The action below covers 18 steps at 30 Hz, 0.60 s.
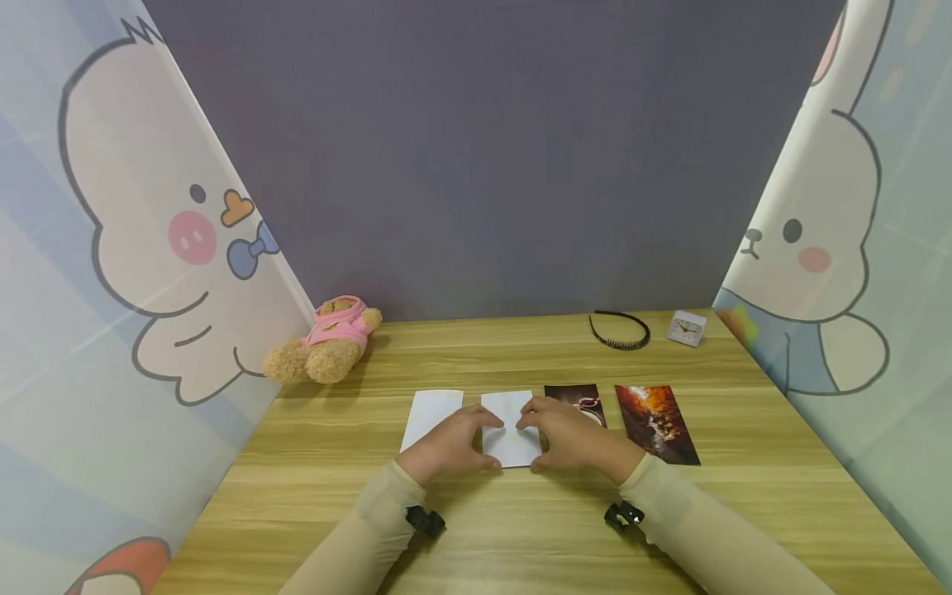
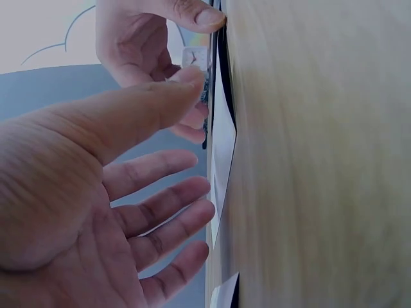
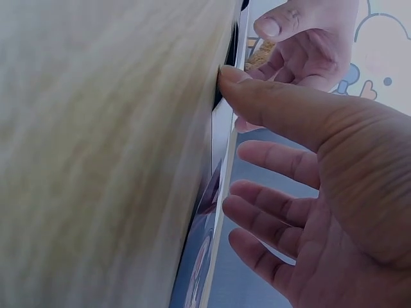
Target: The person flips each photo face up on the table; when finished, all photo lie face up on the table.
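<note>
A white card (image 1: 510,438) lies on the table between my two hands. My left hand (image 1: 455,440) is at its left edge, the fingers parted and nearly straight in the left wrist view. At its right edge is my right hand (image 1: 574,436), with the thumb tip (image 3: 232,74) right at the card's near edge and the other fingers spread apart. Another white card (image 1: 433,410) lies to the left, partly hidden by the left hand. Beyond the right hand, which covers part of it, lies a dark picture card (image 1: 567,393). Further right is an orange and brown picture card (image 1: 658,423).
A teddy bear in a pink hoodie (image 1: 336,330) lies at the back left of the wooden table (image 1: 513,537). At the back right are a black headband (image 1: 625,345) and a small white clock (image 1: 686,328). Cartoon-printed panels flank both sides, with a grey panel (image 1: 483,165) behind.
</note>
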### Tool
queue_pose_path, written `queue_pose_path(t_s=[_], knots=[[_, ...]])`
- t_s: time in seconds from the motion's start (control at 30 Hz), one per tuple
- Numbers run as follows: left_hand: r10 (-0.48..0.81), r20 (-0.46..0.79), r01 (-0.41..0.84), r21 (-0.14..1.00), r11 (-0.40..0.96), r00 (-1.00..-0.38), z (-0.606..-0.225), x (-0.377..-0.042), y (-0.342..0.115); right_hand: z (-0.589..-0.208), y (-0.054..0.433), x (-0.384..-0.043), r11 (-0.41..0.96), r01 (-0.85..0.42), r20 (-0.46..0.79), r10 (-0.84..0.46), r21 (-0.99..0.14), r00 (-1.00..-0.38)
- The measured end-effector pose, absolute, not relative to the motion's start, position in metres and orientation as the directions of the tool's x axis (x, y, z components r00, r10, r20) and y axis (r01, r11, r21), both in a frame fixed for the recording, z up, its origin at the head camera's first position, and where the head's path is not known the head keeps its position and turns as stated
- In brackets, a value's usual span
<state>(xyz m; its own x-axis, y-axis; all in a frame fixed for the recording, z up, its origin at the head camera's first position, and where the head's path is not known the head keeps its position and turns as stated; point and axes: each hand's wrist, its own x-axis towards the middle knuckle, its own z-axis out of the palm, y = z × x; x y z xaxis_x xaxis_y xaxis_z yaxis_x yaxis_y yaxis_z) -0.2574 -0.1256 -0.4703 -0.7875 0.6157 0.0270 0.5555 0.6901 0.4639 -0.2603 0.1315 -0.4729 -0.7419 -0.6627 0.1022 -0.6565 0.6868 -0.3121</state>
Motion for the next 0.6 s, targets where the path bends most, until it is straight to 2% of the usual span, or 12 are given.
queue_pose_path(t_s=[0.6], knots=[[0.605, 0.007, 0.553, 0.415, 0.723, -0.796, -0.4741, -0.2574, -0.1215, -0.4714, 0.1317, -0.2574, 0.687, -0.662, 0.084, -0.672, -0.299, -0.735]])
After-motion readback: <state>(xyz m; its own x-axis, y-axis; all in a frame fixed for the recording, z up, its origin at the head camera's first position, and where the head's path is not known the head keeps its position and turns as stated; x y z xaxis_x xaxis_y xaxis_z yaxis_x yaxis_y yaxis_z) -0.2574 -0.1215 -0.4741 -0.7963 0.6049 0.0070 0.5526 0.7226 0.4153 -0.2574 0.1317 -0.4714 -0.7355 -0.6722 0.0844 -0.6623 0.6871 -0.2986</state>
